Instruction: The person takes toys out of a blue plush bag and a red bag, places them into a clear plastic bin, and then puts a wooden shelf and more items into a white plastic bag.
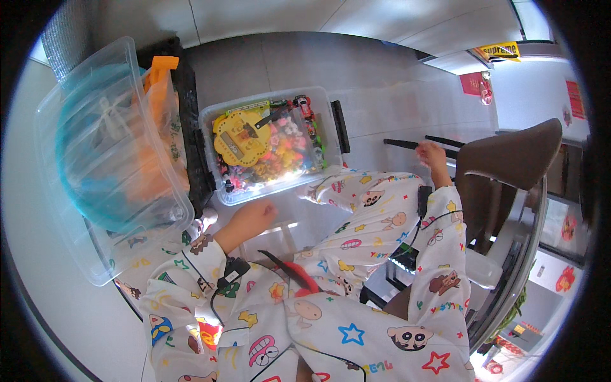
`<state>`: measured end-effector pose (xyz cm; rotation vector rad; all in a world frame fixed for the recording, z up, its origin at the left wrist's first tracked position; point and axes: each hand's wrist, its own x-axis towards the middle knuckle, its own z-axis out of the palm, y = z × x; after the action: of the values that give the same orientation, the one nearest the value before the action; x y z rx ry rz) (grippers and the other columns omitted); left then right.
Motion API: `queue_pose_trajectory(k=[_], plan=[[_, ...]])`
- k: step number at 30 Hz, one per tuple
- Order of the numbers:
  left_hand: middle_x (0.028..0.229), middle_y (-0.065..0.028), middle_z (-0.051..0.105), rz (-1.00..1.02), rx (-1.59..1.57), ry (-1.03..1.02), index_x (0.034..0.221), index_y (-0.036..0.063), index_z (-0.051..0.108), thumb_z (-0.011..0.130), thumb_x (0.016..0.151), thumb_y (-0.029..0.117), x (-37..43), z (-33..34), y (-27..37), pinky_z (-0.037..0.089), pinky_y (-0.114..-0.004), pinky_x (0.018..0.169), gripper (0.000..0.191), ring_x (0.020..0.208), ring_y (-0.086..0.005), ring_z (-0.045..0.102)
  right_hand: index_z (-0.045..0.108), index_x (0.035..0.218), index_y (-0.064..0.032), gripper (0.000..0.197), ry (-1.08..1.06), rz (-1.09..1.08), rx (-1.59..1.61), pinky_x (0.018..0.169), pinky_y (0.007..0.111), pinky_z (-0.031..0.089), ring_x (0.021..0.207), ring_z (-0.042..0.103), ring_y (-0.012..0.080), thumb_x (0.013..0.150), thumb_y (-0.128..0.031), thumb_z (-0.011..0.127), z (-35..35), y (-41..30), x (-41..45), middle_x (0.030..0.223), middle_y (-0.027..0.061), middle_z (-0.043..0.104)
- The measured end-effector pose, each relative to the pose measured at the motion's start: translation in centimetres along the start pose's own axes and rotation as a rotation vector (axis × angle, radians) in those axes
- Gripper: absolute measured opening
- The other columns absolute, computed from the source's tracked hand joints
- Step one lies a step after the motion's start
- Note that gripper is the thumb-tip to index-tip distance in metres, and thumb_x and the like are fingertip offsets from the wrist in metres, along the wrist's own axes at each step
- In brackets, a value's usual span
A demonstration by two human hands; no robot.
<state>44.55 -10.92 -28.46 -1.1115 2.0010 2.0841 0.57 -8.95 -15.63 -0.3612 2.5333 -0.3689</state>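
My left hand [258, 216] is just below the near edge of a clear plastic storage bin [215, 186], its fingers folded out of sight and slightly blurred. On the right, my right hand [432, 155] is raised near a chair's dark leg [401, 143]. Its fingers look curled, and nothing shows in them. Inside the bin lie a yellow flower-shaped toy case [241, 138], a clear bag of small colourful figures [289, 143] and several toy cars [305, 112] along the right side. A black latch handle [340, 126] sticks out at the bin's right end.
Left of the bin, a translucent lid [114, 258] leans over a turquoise round tub [71, 157] and orange plastic parts [160, 76] on a black crate [195, 162]. A brown chair [506, 153] stands by a table edge [534, 243] at right. White cabinets [267, 16] run behind.
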Motion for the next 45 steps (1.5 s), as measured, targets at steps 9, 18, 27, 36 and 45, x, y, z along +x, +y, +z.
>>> queue_pose_trajectory(k=[9, 18, 27, 36, 45], plan=[[0.076, -0.0124, 0.056, -0.010, 0.120, 0.067, 0.084, 0.0023, 0.052, 0.048, 0.076, 0.023, 0.0, 0.7, -0.5, 0.043, -0.032, 0.062, 0.023, 0.070, -0.0246, 0.055, 0.053, 0.091, -0.0045, 0.023, -0.540, -0.523, 0.211, 0.062, 0.023, 0.040, 0.071, 0.054, 0.0114, 0.077, -0.022, 0.047, 12.7, -8.8, -7.0, 0.079, 0.0043, 0.057], [0.074, -0.0154, 0.054, 0.043, 0.082, 0.082, 0.079, 0.0012, 0.051, 0.046, 0.073, 0.018, -0.8, -0.1, 1.5, 0.041, -0.038, 0.061, 0.019, 0.070, -0.0304, 0.053, 0.042, 0.097, -0.0078, 0.023, -0.902, 0.088, 0.569, 0.066, 0.029, 0.041, 0.080, 0.049, 0.0144, 0.076, -0.016, 0.047, 31.9, -3.4, -12.5, 0.086, 0.0039, 0.052], [0.079, -0.0203, 0.052, -0.040, 0.044, 0.144, 0.092, 0.0000, 0.040, 0.044, 0.070, 0.011, -1.2, -0.9, 1.6, 0.040, -0.041, 0.065, 0.026, 0.077, -0.0350, 0.051, 0.048, 0.078, -0.0048, 0.007, -1.019, 0.210, 0.902, 0.059, 0.026, 0.041, 0.067, 0.049, 0.0153, 0.074, -0.011, 0.047, 34.2, -4.4, -10.8, 0.070, 0.0043, 0.049], [0.112, -0.0183, 0.034, -0.099, -0.284, 0.665, 0.116, 0.0032, 0.025, 0.045, 0.074, 0.012, 1.4, 1.0, -0.2, 0.042, -0.033, 0.070, 0.047, 0.085, -0.0269, 0.051, 0.049, 0.072, -0.0026, 0.007, -0.792, 0.031, 0.528, 0.057, 0.026, 0.042, 0.058, 0.051, 0.0153, 0.070, -0.009, 0.046, 28.2, -6.8, -12.3, 0.068, 0.0066, 0.053], [0.102, -0.0140, 0.045, -0.101, -1.129, 0.665, 0.119, 0.0122, 0.014, 0.047, 0.073, -0.006, 0.9, -1.9, 1.5, 0.048, -0.032, 0.065, 0.060, 0.086, -0.0201, 0.051, 0.055, 0.066, 0.0006, 0.022, -0.841, -0.286, -0.232, 0.054, 0.030, 0.041, 0.058, 0.052, 0.0191, 0.072, -0.020, 0.052, 19.4, -5.3, -14.9, 0.066, 0.0119, 0.054]])
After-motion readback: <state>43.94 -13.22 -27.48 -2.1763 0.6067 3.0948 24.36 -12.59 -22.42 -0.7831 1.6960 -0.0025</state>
